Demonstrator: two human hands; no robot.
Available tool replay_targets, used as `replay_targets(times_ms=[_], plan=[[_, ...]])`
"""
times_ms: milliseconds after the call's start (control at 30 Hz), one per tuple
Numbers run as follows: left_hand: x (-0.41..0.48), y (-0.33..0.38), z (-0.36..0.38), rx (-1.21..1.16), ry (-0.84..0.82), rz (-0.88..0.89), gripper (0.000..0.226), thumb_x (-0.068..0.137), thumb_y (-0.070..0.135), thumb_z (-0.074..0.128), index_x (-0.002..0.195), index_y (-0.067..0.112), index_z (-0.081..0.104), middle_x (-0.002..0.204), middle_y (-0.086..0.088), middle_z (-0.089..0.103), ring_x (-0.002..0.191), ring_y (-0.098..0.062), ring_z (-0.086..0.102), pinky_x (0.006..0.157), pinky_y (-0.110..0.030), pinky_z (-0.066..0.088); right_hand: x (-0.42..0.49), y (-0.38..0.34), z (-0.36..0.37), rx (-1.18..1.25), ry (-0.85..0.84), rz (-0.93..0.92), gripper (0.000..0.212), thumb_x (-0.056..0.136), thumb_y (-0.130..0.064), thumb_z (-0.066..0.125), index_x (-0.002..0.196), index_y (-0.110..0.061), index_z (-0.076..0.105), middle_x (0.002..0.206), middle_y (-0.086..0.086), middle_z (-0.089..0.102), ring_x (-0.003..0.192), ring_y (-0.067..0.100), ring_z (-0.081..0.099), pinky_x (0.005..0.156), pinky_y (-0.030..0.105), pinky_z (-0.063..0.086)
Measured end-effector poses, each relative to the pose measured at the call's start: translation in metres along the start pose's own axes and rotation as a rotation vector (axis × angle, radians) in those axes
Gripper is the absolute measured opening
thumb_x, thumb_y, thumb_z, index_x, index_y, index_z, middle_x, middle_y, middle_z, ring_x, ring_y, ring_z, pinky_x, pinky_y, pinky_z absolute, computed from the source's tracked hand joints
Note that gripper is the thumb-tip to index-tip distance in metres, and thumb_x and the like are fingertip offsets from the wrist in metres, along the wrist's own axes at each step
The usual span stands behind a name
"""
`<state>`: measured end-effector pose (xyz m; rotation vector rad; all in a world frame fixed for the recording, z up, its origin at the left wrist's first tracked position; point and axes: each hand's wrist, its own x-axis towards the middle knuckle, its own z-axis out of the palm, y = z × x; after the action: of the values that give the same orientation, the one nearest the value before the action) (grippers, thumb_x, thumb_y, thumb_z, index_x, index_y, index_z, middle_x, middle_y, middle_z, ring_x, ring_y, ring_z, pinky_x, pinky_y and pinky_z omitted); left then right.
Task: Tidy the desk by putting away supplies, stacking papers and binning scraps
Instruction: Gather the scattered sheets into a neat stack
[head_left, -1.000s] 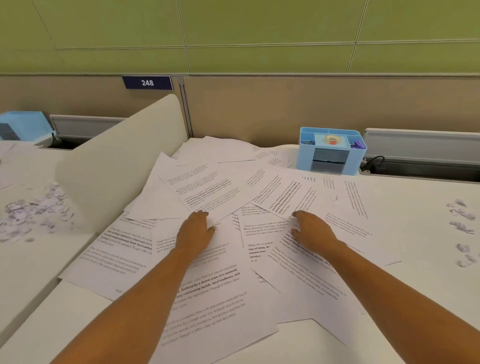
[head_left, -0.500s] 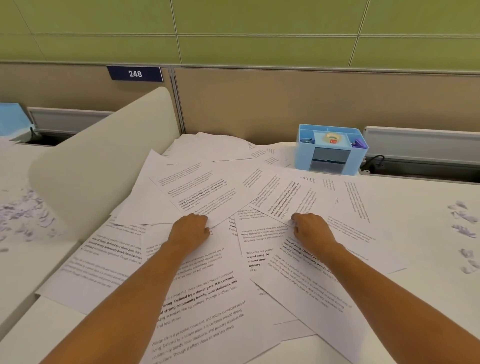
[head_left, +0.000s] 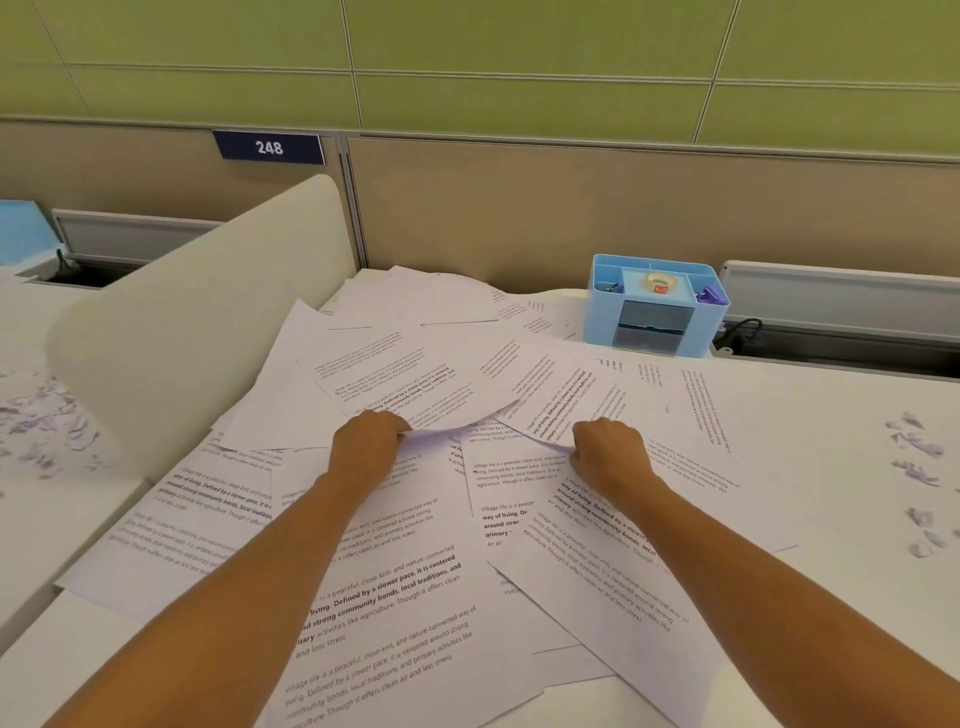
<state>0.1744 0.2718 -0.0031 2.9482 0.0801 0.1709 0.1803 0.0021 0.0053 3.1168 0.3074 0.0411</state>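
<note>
Head view shows printed papers (head_left: 395, 597) spread all over the white desk (head_left: 852, 519), the left hand (head_left: 370, 448) and the right hand (head_left: 612, 453) each curled round the edge of a sheet in the middle, paper scraps (head_left: 917, 452) off to the right, and a blue box (head_left: 653, 312) at the back.

Left hand (head_left: 367, 448), right hand (head_left: 609, 453) pinch printed sheets (head_left: 415, 384); organizer (head_left: 655, 306) behind

White desk (head_left: 831, 415): strewn printed sheets (head_left: 405, 597) across middle, blue organizer (head_left: 652, 327) at back, paper scraps (head_left: 917, 457) right.
</note>
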Motion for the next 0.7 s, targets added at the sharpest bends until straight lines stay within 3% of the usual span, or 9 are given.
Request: replay_targets(times_ms=[100,167,333,433,500,600,667,700], plan=[[-0.006,-0.006,-0.009,-0.205,-0.085,0.006,0.026,0.092,0.012,0.052,0.11,0.02,0.068,0.111,0.0,0.067,0.102,-0.022,0.061,0.079,-0.029,0.045,0.005,-0.001,-0.011,0.087,-0.006,0.033,0.007,0.087,-0.011,0.049,0.081,-0.01,0.052,0.075,0.003,0.053,0.068,0.018,0.05,0.061,0.026,0.039],[-0.008,-0.015,-0.017,-0.257,-0.25,0.058,0.023,0.09,0.012,0.056,0.104,0.023,0.07,0.108,0.001,0.068,0.104,-0.022,0.061,0.081,-0.032,0.046,0.008,-0.006,-0.018,0.188,-0.061,0.068,0.009,0.085,-0.013,0.054,0.087,-0.005,0.059,0.078,0.005,0.055,0.07,0.018,0.051,0.062,0.026,0.042],[-0.017,-0.03,-0.051,-0.435,-0.657,0.13,0.032,0.079,-0.004,0.062,0.096,0.022,0.07,0.112,0.007,0.062,0.112,-0.01,0.052,0.095,-0.021,0.034,0.009,-0.024,-0.032,0.361,-0.372,0.033,0.028,0.084,-0.02,0.063,0.099,0.002,0.066,0.098,0.015,0.07,0.074,0.017,0.055,0.07,0.028,0.05],[-0.018,-0.042,-0.069,-0.575,-0.846,0.064,0.034,0.074,0.003,0.074,0.102,0.021,0.069,0.117,0.003,0.064,0.114,-0.005,0.052,0.092,-0.019,0.04,0.01,-0.02,-0.035,0.538,-0.518,0.084,0.027,0.087,-0.022,0.062,0.099,0.001,0.067,0.088,0.008,0.071,0.07,0.015,0.062,0.069,0.023,0.053],[-0.016,-0.047,-0.07,-0.685,-0.813,-0.021,0.031,0.075,0.013,0.075,0.104,0.021,0.068,0.113,0.006,0.065,0.112,-0.005,0.054,0.087,-0.019,0.044,0.015,-0.009,-0.035,0.616,-0.437,0.154,0.027,0.086,-0.024,0.065,0.1,-0.001,0.066,0.088,0.008,0.069,0.07,0.014,0.062,0.068,0.022,0.052],[-0.004,-0.045,-0.054,-0.753,-0.448,-0.269,0.025,0.08,0.024,0.072,0.1,0.009,0.066,0.102,0.0,0.065,0.098,-0.017,0.058,0.076,-0.025,0.046,0.023,0.013,-0.031,0.467,-0.234,0.243,0.032,0.084,-0.024,0.066,0.109,-0.004,0.062,0.11,0.011,0.065,0.091,0.02,0.059,0.078,0.026,0.046],[0.004,-0.04,-0.039,-0.618,-0.213,-0.444,0.035,0.079,0.037,0.071,0.08,0.004,0.058,0.083,-0.005,0.058,0.082,-0.022,0.056,0.071,-0.027,0.044,0.026,0.028,-0.027,0.358,-0.206,0.281,0.046,0.083,-0.028,0.067,0.121,-0.005,0.055,0.123,0.011,0.058,0.108,0.024,0.055,0.087,0.029,0.043],[0.006,-0.036,-0.034,-0.471,-0.179,-0.481,0.044,0.079,0.045,0.068,0.073,0.006,0.05,0.077,-0.004,0.052,0.076,-0.022,0.053,0.069,-0.028,0.042,0.027,0.034,-0.023,0.314,-0.227,0.292,0.059,0.081,-0.033,0.069,0.128,-0.005,0.048,0.129,0.012,0.052,0.116,0.026,0.051,0.093,0.031,0.042]])
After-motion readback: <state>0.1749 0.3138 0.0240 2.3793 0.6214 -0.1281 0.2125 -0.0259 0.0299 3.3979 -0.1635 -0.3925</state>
